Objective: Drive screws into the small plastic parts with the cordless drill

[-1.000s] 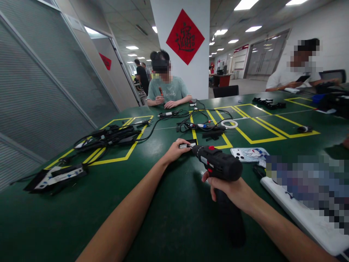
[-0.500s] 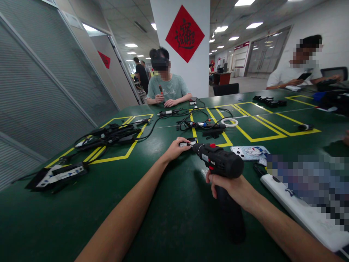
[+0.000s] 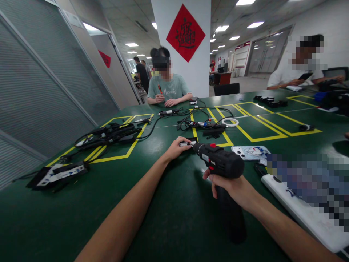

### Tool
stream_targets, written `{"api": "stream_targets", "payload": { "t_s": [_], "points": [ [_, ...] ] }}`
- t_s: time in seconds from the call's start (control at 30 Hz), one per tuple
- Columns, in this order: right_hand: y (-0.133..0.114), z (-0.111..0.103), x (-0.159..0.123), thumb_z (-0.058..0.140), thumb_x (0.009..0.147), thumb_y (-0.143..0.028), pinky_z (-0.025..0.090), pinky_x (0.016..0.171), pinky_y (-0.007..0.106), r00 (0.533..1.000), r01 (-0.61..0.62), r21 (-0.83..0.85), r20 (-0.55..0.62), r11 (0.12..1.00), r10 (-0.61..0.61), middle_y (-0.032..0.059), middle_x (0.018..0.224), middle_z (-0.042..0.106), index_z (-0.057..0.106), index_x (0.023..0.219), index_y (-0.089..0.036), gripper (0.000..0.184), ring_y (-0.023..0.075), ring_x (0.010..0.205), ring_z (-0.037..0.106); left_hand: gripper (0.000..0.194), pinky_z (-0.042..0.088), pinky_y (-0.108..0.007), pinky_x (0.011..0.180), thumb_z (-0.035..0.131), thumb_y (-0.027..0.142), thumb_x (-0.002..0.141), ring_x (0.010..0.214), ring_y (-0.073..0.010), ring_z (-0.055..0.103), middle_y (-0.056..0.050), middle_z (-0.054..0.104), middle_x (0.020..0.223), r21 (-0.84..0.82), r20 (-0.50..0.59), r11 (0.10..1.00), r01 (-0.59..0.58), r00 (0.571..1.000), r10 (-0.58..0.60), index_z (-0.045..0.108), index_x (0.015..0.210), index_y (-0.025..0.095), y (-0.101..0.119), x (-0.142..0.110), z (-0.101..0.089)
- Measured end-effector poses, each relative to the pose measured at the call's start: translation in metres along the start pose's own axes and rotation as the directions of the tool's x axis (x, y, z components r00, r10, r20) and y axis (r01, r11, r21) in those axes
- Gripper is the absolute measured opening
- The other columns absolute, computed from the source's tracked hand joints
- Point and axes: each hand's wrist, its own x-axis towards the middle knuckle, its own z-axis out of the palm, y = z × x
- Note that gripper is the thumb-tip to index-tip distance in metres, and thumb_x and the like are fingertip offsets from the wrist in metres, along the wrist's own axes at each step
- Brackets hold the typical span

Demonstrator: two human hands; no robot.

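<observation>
A black cordless drill (image 3: 218,160) with red buttons lies in the grip of my right hand (image 3: 225,183), its handle slanting down toward me. The index finger sticks out beside the trigger area. The chuck points left and away, its bit reaching a small black part with a white label (image 3: 185,144) on the green table. My left hand (image 3: 176,148) has its fingers closed on that small part, holding it against the table at the bit's tip. The exact kind of part and the contact at the tip are too small to make out.
Tangled black cables (image 3: 117,133) lie at left, beside a black-and-white flat piece (image 3: 60,173). Ahead are more cables and a white tape ring (image 3: 229,122). A phone (image 3: 249,152) and a white case (image 3: 297,211) lie right. A person (image 3: 169,87) sits opposite holding a screwdriver (image 3: 160,90).
My right index finger has shifted slightly outward from the drill's trigger area. The drill, the small part and my left hand stay nearly where they were.
</observation>
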Motion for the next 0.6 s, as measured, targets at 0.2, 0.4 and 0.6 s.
{"api": "stream_targets", "payload": {
  "t_s": [0.2, 0.4, 0.6],
  "points": [
    [-0.0016, -0.0002, -0.0009, 0.053, 0.077, -0.025, 0.044, 0.057, 0.028, 1.000, -0.008, 0.050, -0.001, 0.999, 0.008, 0.0020, 0.078, 0.064, 0.058, 0.099, -0.016, 0.025, 0.0125, 0.051, 0.058, 0.039, 0.041, -0.034, 0.092, 0.069, 0.033, 0.064, 0.099, -0.0201, 0.053, -0.004, 0.055, 0.106, 0.003, 0.034, 1.000, -0.026, 0.999, 0.025, 0.062, 0.100, 0.021, -0.0014, -0.0014, -0.0017],
    [-0.0021, -0.0032, -0.0025, 0.051, 0.079, -0.025, 0.044, 0.062, 0.030, 1.000, -0.020, -0.010, 0.009, 1.000, 0.020, -0.0010, 0.058, 0.059, 0.061, 0.098, -0.016, 0.024, 0.0156, 0.055, 0.059, 0.039, 0.041, -0.035, 0.092, 0.066, 0.023, 0.064, 0.099, -0.0199, 0.052, -0.003, 0.054, 0.105, 0.018, 0.035, 0.999, -0.045, 0.998, 0.044, 0.060, 0.102, 0.021, -0.0040, -0.0012, 0.0000],
    [-0.0045, -0.0023, -0.0033, 0.051, 0.079, -0.024, 0.045, 0.062, 0.030, 1.000, -0.030, 0.003, 0.008, 1.000, 0.030, 0.0014, 0.067, 0.063, 0.059, 0.107, -0.016, 0.031, 0.0151, 0.056, 0.059, 0.034, 0.040, -0.036, 0.093, 0.064, 0.022, 0.066, 0.100, -0.0208, 0.051, -0.004, 0.054, 0.103, 0.052, 0.020, 0.997, -0.053, 0.998, 0.052, 0.061, 0.100, 0.021, -0.0066, 0.0007, 0.0007]
  ]
}}
